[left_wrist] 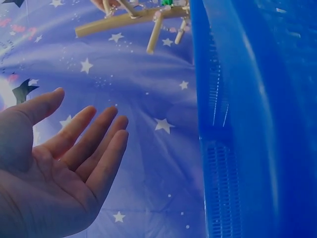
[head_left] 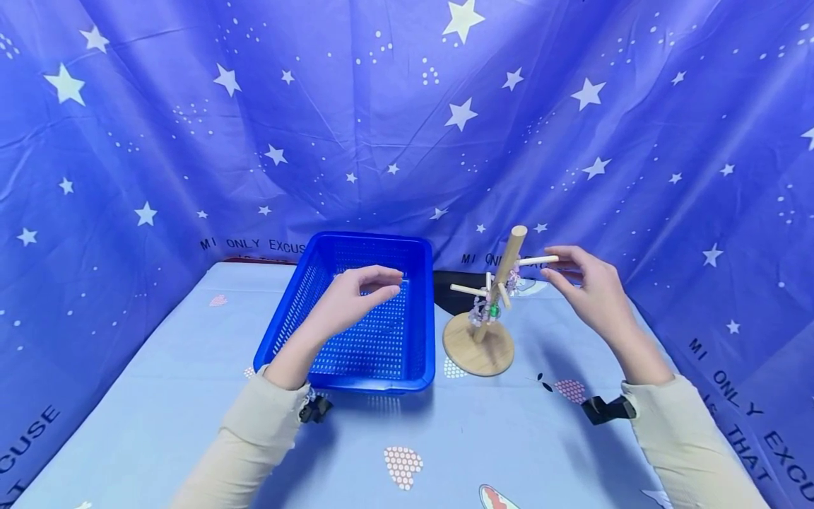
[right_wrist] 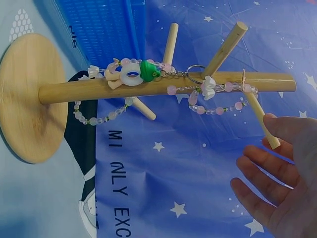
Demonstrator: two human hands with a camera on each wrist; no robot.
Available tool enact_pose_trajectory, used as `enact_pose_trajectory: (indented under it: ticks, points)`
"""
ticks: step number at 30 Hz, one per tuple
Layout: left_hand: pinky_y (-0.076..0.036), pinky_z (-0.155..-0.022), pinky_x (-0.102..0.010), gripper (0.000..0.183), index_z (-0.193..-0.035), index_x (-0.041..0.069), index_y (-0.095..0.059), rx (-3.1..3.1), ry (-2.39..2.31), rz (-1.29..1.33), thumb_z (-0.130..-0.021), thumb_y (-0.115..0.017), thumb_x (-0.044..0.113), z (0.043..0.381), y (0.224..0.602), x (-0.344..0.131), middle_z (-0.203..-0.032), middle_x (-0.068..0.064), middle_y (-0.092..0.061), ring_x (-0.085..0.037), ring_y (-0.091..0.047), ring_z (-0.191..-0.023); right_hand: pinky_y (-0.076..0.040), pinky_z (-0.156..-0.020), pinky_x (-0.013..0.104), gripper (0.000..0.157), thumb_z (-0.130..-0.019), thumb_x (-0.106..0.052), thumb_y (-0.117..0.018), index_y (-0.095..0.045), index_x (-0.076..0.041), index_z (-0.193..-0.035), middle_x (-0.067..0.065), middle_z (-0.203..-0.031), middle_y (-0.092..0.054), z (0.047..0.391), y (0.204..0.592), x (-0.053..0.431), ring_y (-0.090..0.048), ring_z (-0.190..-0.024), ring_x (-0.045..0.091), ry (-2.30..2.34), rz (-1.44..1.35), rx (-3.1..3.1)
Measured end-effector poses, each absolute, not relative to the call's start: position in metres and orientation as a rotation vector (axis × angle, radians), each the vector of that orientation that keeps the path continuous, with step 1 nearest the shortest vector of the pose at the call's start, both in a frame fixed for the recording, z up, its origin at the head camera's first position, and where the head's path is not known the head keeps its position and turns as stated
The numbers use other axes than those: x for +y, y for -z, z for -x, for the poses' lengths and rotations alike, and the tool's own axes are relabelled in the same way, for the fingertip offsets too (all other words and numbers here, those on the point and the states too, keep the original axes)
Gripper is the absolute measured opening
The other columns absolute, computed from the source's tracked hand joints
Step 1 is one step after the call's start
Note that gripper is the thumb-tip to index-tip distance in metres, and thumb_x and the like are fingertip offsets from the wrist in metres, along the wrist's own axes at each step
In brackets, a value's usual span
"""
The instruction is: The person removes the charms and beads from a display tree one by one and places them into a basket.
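My right hand (head_left: 594, 286) is at the tip of the upper right peg of a wooden jewelry stand (right_wrist: 168, 88). Its thumb and fingers lie around the peg end, loosely extended; firm contact cannot be told. A pink beaded bracelet (right_wrist: 198, 108) hangs near that peg's base. Lower on the stand hang a pale beaded bracelet (right_wrist: 94, 120) and a keychain with a green-topped figure (right_wrist: 148, 71). The left hand (head_left: 350, 293) hovers over a blue plastic basket (head_left: 346, 385), palm turned inward, fingers spread and relaxed, holding nothing.
The stand's round base (head_left: 464, 357) rests right of the basket on a pale blue patterned tablecloth (head_left: 496, 438). A blue curtain with stars (head_left: 381, 127) hangs behind and along both sides. Other short pegs (right_wrist: 171, 44) stick out from the post.
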State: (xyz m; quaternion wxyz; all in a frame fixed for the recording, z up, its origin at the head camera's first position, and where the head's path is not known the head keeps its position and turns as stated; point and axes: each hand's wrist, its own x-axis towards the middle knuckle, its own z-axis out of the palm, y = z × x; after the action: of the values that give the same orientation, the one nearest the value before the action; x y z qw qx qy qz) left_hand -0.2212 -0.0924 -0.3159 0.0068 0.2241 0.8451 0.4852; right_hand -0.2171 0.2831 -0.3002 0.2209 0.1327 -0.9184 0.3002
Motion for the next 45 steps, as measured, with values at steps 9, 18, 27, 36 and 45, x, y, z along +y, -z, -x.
enact_pose_trajectory:
  ticks: [9, 18, 27, 36, 45]
  points:
    - [-0.053, -0.104, -0.042, 0.035, -0.132, 0.015, -0.063, 2.551, -1.557, -0.693, -0.101, -0.06, 0.03, 0.217, 0.319, -0.086, -0.132, -0.006, -0.067, -0.022, -0.063, -0.123, -0.038, -0.081, -0.006, 0.03, -0.099, -0.023, -0.062, -0.068, -0.003, -0.121, 0.018, -0.112, -0.072, 0.22, 0.304, 0.283, -0.049, -0.09, -0.025, -0.864, -0.335, -2.424]
    - [-0.053, -0.104, -0.042, 0.035, -0.133, 0.015, -0.063, 2.543, -1.546, -0.688, -0.101, -0.059, 0.03, 0.216, 0.32, -0.08, -0.132, -0.006, -0.067, -0.023, -0.063, -0.123, -0.041, -0.078, -0.004, 0.027, -0.099, -0.021, -0.063, -0.07, -0.001, -0.116, 0.02, -0.104, -0.073, 0.224, 0.305, 0.283, -0.05, -0.087, -0.027, -0.928, -0.29, -2.357]
    - [-0.053, -0.103, -0.04, 0.034, -0.132, 0.015, -0.064, 2.539, -1.546, -0.712, -0.101, -0.06, 0.029, 0.216, 0.318, -0.074, -0.131, -0.007, -0.067, -0.022, -0.064, -0.122, -0.047, -0.075, 0.0, 0.024, -0.098, -0.021, -0.065, -0.072, -0.003, -0.111, -0.027, -0.088, -0.065, 0.227, 0.307, 0.282, -0.058, -0.083, -0.021, -1.036, -0.254, -2.314]
    - [-0.053, -0.104, -0.04, 0.034, -0.131, 0.013, -0.064, 2.526, -1.549, -0.746, -0.101, -0.06, 0.026, 0.219, 0.315, -0.07, -0.13, -0.008, -0.068, -0.022, -0.064, -0.121, -0.051, -0.073, 0.004, 0.024, -0.098, -0.017, -0.064, -0.071, 0.002, -0.111, -0.034, -0.084, -0.063, 0.229, 0.307, 0.284, -0.063, -0.081, -0.015, -1.196, -0.266, -2.29]
    - [-0.053, -0.104, -0.04, 0.034, -0.131, 0.013, -0.064, 2.521, -1.552, -0.773, -0.1, -0.06, 0.027, 0.222, 0.305, -0.063, -0.129, -0.006, -0.068, -0.022, -0.065, -0.121, -0.053, -0.074, 0.005, 0.025, -0.097, -0.01, -0.063, -0.067, 0.01, -0.113, -0.029, -0.083, -0.065, 0.234, 0.308, 0.285, -0.065, -0.08, -0.012, -1.315, -0.281, -2.277]
